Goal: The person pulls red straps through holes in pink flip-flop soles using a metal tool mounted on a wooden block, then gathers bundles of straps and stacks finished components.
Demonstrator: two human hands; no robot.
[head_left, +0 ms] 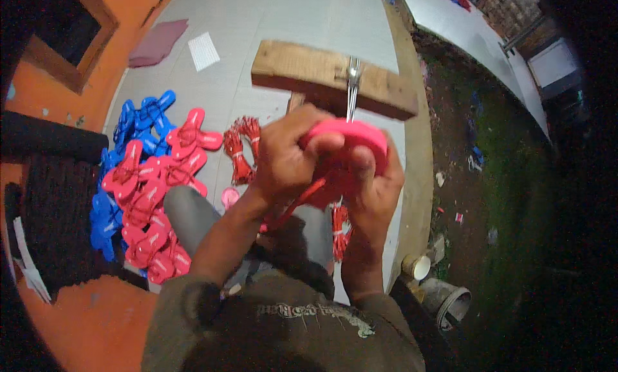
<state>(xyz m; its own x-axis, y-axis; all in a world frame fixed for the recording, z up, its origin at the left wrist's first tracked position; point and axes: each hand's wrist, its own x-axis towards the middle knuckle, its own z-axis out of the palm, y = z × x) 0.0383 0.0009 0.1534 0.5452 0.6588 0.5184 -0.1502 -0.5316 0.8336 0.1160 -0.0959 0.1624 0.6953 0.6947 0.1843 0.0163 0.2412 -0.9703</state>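
Note:
A pink flip-flop sole (360, 135) is gripped between my left hand (290, 150) and my right hand (376, 185), both thumbs pressing on its near face. Red strap cord (309, 195) hangs from its underside between my wrists. Just beyond the sole, a thin metal prong tool (353, 82) is fixed to a wooden block (302, 66). Its rods run down to the sole's far edge; whether they enter the sole is hidden. My fingers behind the sole are partly out of sight.
Pink flip-flops (148, 204) lie heaped at my left beside blue ones (145, 124). Bundles of red straps (241, 153) lie near my left wrist, with another bundle (340, 233) by my right forearm. White paper (204, 51) and a mauve cloth (158, 44) lie farther off. Buckets (447, 304) stand lower right.

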